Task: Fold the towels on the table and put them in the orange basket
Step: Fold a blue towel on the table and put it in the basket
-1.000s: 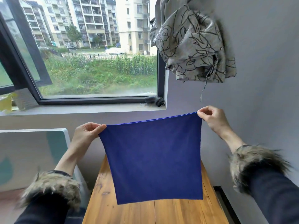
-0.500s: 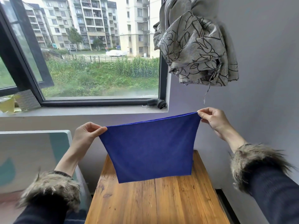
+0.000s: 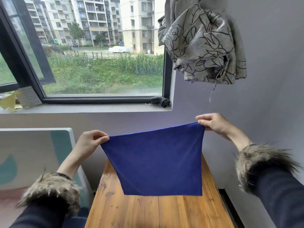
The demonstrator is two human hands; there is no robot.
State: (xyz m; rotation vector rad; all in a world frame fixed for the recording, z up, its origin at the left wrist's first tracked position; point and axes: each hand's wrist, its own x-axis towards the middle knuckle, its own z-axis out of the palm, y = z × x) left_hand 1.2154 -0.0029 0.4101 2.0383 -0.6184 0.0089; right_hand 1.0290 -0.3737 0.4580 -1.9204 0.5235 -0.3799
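From the head camera, a blue towel point(image 3: 158, 163) hangs in the air above the far end of a wooden table point(image 3: 148, 211), stretched out between two raised hands. The left hand point(image 3: 89, 143) pinches the towel's upper left corner between thumb and curled fingers. The right hand point(image 3: 213, 123) pinches the upper right corner the same way and sits a little higher, so the top edge slopes up to the right. The cloth narrows toward its bottom edge, which hangs level over the tabletop; whether it touches the wood cannot be told. Both wrists come out of dark sleeves with fur cuffs point(image 3: 261, 165).

Behind the towel is a grey wall with a window point(image 3: 102, 51) looking onto grass and apartment blocks. A small black object point(image 3: 160, 101) lies on the sill's right end. A bundled grey curtain point(image 3: 200, 41) with a dark leaf pattern hangs at the upper right. A white and teal board point(image 3: 37, 155) stands left of the table.
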